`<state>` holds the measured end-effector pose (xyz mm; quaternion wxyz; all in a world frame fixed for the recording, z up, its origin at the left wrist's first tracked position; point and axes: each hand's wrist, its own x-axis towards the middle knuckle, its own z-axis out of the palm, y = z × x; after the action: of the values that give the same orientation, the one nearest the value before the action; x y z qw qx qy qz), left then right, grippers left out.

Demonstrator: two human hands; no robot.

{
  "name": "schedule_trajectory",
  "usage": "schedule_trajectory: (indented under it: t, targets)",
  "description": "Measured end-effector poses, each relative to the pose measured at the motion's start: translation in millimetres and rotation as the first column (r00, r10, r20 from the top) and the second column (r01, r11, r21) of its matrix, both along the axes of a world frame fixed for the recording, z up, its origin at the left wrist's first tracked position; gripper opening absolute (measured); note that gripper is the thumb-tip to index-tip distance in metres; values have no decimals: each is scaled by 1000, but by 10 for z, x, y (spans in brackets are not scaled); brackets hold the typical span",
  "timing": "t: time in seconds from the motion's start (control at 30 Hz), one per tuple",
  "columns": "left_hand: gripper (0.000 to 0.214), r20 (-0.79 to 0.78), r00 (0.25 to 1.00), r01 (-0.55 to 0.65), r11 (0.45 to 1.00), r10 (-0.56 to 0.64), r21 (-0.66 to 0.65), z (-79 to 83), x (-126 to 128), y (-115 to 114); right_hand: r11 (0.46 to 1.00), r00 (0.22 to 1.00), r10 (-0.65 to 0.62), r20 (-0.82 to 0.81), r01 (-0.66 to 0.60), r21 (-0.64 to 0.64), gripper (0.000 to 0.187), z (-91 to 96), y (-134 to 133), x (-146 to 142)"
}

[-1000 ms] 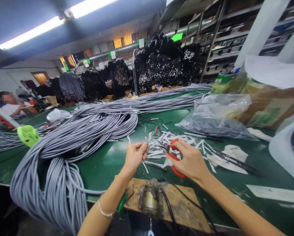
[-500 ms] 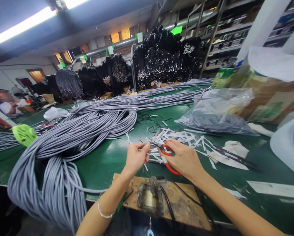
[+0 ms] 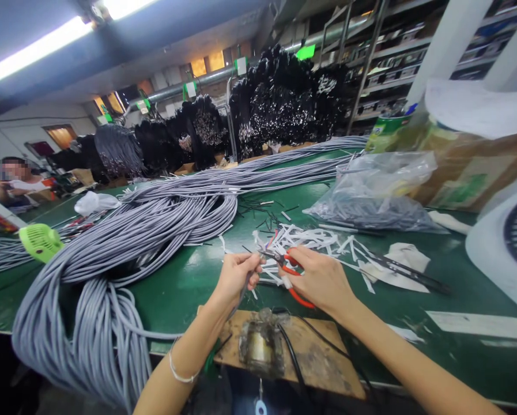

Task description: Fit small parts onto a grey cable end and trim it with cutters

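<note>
My left hand pinches the end of a thin grey cable that runs down under the hand toward the table's front edge. My right hand is closed round red-handled cutters, whose dark jaws point left at the cable end, just beyond my left fingertips. Both hands hover over the green table, beside a litter of white and black wire offcuts. A big coil of grey cables lies to the left of my hands.
A wooden board with a small metal device and black leads sits at the front edge. A clear plastic bag, a cardboard box and a white fan stand right. A green fan lies left. A person sits far left.
Both hands have drifted slightly left and toward me. The cutters' jaws have come closer to the cable end held in my left fingers.
</note>
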<state>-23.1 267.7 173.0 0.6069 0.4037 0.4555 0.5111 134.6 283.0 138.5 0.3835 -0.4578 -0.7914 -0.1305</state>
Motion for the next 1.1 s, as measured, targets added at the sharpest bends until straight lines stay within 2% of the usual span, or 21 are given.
schedule_trajectory:
  t: [0.07, 0.17, 0.23, 0.3, 0.37, 0.43, 0.5, 0.67, 0.8, 0.87, 0.93, 1.1]
  targets:
    - [42, 2, 1000, -2, 1000, 2, 8, -7, 3, 2, 996, 996, 47, -70, -52, -74, 26, -3, -7, 4]
    - [39, 17, 1000, -9, 998, 8, 57, -18, 22, -2, 970, 943, 73, -324, -143, -198, 42, 41, 1, -9]
    - [39, 33, 999, -15, 997, 12, 71, -28, 42, -7, 935, 834, 44, -550, -228, -271, 45, 119, 27, -38]
    - [42, 26, 1000, -12, 997, 10, 72, -40, 60, -10, 881, 691, 33, -722, -362, -305, 42, 218, 67, -83]
    - [44, -13, 1000, -13, 996, 14, 86, -52, 72, -6, 829, 574, 41, -818, -476, -293, 42, 302, 108, -134]
    - [44, -60, 998, -31, 994, 38, 106, -61, 76, 0, 816, 518, 37, -855, -509, -273, 42, 341, 137, -178]
    - [43, -96, 993, -53, 992, 63, 111, -68, 79, 3, 827, 508, 23, -861, -494, -269, 39, 326, 142, -200]
    - [39, -186, 981, -37, 991, 61, 128, -126, 105, 17, 833, 560, 63, -826, -486, -266, 22, 209, 60, -187]
    - [33, -195, 961, -158, 966, 199, 206, -179, 113, 47, 908, 651, 59, -757, -351, -231, 16, 184, -35, -215]
    - [30, -149, 958, -211, 955, 245, 210, -174, 110, 51, 919, 660, 48, -750, -323, -225, 18, 181, -59, -250]
    - [29, -55, 967, -235, 955, 249, 181, -144, 104, 42, 899, 622, 53, -781, -370, -233, 22, 176, -61, -285]
    - [30, 183, 961, -216, 976, 208, 27, -37, 82, -1, 817, 466, 25, -884, -519, -250, 33, 175, -22, -324]
